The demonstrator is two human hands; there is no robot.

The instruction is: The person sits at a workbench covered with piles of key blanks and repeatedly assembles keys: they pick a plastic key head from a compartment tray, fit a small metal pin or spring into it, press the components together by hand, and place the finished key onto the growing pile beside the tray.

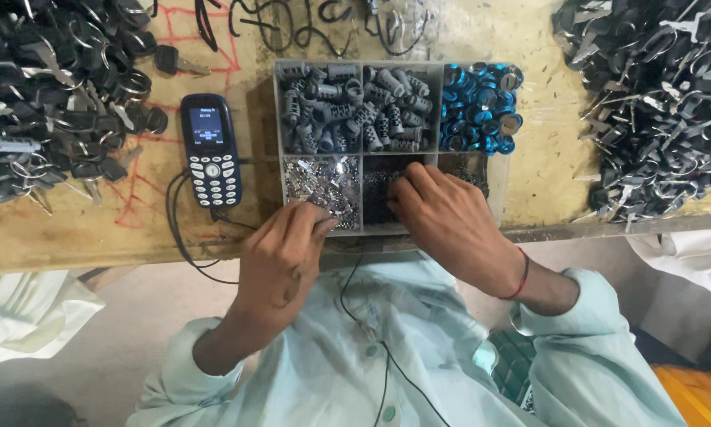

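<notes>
Pinching tiny parts, right hand [450, 225] digs the tray [278, 150]; left hand [280, 257] curled at its edge

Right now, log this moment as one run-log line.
left hand: at tray's near edge, beside shiny-bits compartment | right hand: fingers in dark-bits compartment | phone: left of tray

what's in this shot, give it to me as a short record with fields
surface: worn wooden bench
tray: grey divided tray at the bench's near edge
top compartments: grey cylinders, blue rings
bottom compartments: small silver bits, small dark bits
left hand: at the tray's near rim by the silver bits
right hand: fingers down in the dark bits
phone: dark keypad phone left of the tray, cable attached
piles: black-headed keys far left, more far right
</notes>
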